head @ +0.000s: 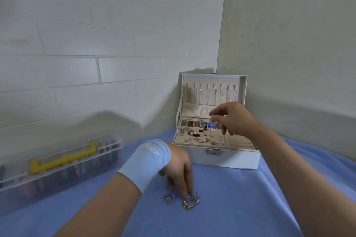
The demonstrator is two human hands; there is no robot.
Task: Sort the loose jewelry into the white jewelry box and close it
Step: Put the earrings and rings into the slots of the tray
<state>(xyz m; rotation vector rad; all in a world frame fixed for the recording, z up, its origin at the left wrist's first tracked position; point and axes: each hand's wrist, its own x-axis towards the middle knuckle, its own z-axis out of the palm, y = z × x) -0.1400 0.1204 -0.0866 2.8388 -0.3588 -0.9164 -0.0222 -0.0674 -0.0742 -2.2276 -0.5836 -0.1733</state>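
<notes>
Blue cloth (240, 208) near centre carries three loose rings (189, 203) under the left hand (177, 167), whose fingers (185, 188) touch one, grip unclear, while the right hand (234, 119) pinches a small piece (212, 119) over the well-stocked jewelry box (227, 159), far right, lid up.

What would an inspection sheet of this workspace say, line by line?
Surface: blue cloth, smooth.
Job's things: white box open with its lid upright, chains hanging in the lid and small pieces in the tray; a few rings loose on the cloth in front of it.
Clutter: clear plastic case with a yellow handle, at the left.
Hands: left hand reaches down with a fingertip on the rings; right hand pinches a small piece over the box's tray.
Cables: nothing seen.
Surroundings: pale walls meeting in a corner behind the box.
</notes>
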